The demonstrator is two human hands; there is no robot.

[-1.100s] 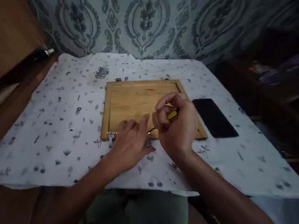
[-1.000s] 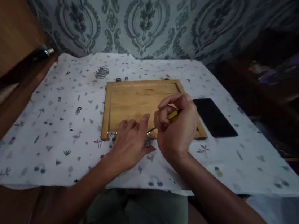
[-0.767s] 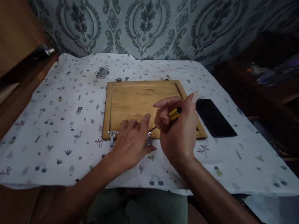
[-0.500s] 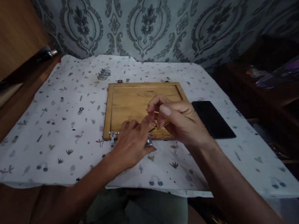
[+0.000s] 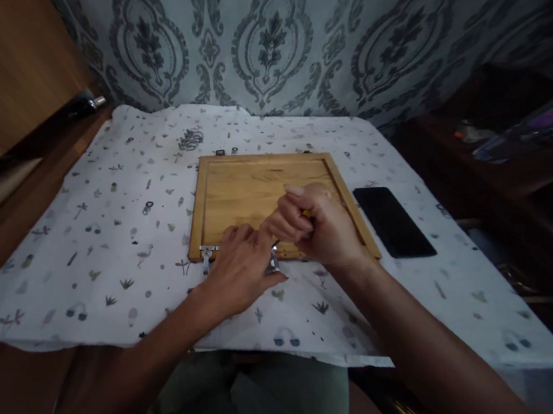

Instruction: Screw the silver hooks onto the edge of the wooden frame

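Observation:
A shallow wooden frame with a recessed panel (image 5: pixel 254 186) lies flat on the table. Across its front edge rests my left hand (image 5: pixel 240 262), fingers bent over a shiny metal fitting (image 5: pixel 274 261) and thumb apart near the cloth. A second metal piece, a latch-like bracket (image 5: pixel 206 254), shows at the frame's front left corner. My right hand (image 5: pixel 322 225) is closed in a fist around a screwdriver (image 5: pixel 307 213); only a bit of its yellow handle shows. Its thin dark tip meets the fitting beside my left index finger, though the exact contact is hidden.
To the right of the frame lies a black phone (image 5: pixel 394 223). A patterned white cloth (image 5: pixel 125 252) covers the table. Small dark metal pieces (image 5: pixel 220 152) are at the frame's far edge. A patterned wall stands behind, wooden furniture (image 5: pixel 9 78) at left.
My right hand has gone from a loose fingertip pinch to a fist round the screwdriver, turning and shifting slightly left. My left hand stays on the frame's front edge.

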